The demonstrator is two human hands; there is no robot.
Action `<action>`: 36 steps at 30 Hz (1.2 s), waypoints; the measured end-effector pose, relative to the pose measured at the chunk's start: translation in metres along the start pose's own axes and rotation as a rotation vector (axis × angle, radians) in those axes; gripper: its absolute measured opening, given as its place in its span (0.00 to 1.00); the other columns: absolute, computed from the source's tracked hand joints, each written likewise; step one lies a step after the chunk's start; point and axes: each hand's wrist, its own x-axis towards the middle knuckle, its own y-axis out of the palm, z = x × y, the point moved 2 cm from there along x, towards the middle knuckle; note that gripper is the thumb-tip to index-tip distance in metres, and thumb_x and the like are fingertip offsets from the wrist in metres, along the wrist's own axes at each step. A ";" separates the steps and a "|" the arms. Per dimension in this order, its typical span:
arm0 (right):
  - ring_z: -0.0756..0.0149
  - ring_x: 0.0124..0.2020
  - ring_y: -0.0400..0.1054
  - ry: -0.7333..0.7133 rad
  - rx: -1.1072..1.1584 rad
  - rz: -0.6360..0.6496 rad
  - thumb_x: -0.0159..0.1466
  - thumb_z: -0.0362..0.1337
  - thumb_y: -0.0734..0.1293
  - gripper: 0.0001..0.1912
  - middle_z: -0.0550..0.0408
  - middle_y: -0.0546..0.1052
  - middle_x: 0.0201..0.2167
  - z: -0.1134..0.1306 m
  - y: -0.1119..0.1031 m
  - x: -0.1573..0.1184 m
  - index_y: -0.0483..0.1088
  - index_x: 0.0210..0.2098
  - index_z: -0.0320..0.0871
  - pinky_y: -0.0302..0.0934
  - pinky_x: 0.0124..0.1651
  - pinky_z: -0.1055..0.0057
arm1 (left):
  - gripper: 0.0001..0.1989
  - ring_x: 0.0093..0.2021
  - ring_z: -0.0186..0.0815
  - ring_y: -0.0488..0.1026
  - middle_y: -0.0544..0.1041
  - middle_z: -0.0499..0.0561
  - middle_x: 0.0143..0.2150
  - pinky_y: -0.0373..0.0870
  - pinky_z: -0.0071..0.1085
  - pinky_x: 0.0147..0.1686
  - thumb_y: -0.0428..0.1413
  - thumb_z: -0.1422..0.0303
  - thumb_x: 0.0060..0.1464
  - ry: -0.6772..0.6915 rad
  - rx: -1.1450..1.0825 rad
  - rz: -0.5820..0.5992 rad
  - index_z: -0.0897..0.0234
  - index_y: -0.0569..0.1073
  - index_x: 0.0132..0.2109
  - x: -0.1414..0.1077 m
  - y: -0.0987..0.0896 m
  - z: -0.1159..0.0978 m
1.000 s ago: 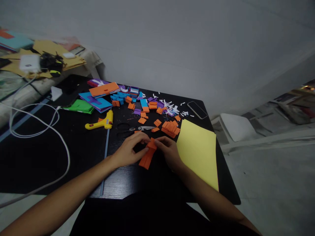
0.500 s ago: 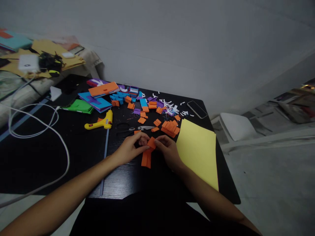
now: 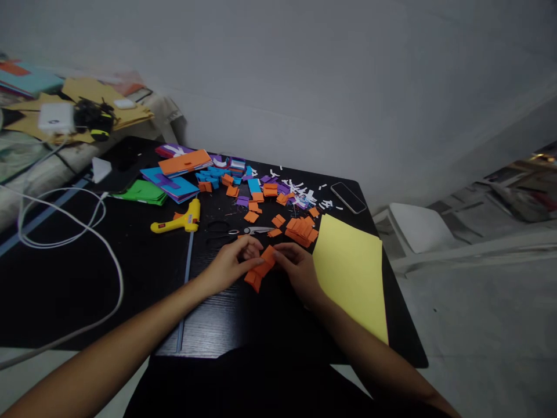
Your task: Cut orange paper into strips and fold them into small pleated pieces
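Between my two hands is a folded orange paper piece [image 3: 267, 262], tilted over the black table [image 3: 221, 325]. My left hand [image 3: 237, 259] pinches its left side, thumb across the front. The fingers of my right hand [image 3: 300, 270] close on its upper right edge. Its lower end bends out below my left thumb. Just beyond my hands lie scissors [image 3: 256, 230] with dark handles. Several small folded orange papers [image 3: 301, 230] are scattered and piled past the scissors.
A yellow glue gun [image 3: 183, 218] lies to the left, near a white cable [image 3: 111, 249]. Yellow sheets [image 3: 348, 273] and a phone [image 3: 348, 198] are on the right. Coloured paper stacks [image 3: 185, 162] and white paper scraps [image 3: 300, 194] spread along the back.
The orange paper's lower part, which hung straight down, is now folded up and turned to the left. Both hands keep hold at nearly the same place.
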 end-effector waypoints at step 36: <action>0.59 0.35 0.79 0.065 -0.064 0.050 0.50 0.46 0.81 0.22 0.55 0.83 0.32 -0.010 -0.001 0.001 0.76 0.39 0.44 0.74 0.43 0.62 | 0.13 0.30 0.30 0.71 0.75 0.45 0.31 0.69 0.27 0.32 0.64 0.63 0.55 0.004 -0.030 -0.069 0.63 0.74 0.45 0.003 -0.001 0.001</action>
